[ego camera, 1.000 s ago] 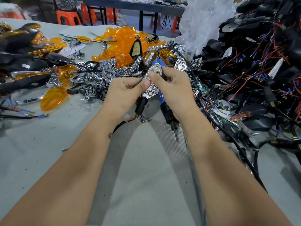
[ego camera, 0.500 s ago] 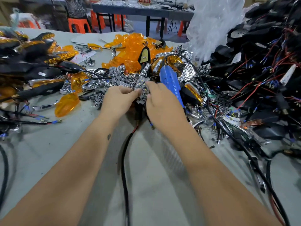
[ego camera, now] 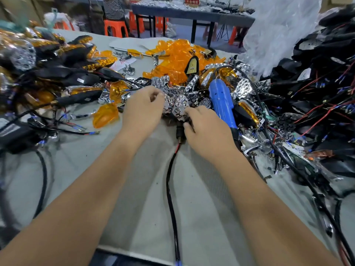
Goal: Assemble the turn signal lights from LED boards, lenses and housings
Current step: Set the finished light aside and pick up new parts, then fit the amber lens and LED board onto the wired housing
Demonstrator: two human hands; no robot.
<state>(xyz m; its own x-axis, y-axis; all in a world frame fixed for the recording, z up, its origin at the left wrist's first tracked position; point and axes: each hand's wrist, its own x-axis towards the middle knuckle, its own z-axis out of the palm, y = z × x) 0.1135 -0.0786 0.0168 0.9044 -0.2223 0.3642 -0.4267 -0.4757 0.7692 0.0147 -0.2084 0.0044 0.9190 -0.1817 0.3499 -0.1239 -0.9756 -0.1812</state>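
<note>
Both hands have dropped to the chrome reflector pile: left hand [ego camera: 143, 110] loosely curled, right hand [ego camera: 206, 131] pinching the wired chrome-faced lamp [ego camera: 179, 107]; its black cable [ego camera: 170, 181] could snag.

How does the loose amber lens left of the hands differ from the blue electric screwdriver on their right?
The amber lens is translucent, short and rounded; the blue electric screwdriver is opaque, long and cylindrical. The lens lies alone on bare cloth; the screwdriver rests against the chrome reflector pile. Neither hand holds either.
</note>
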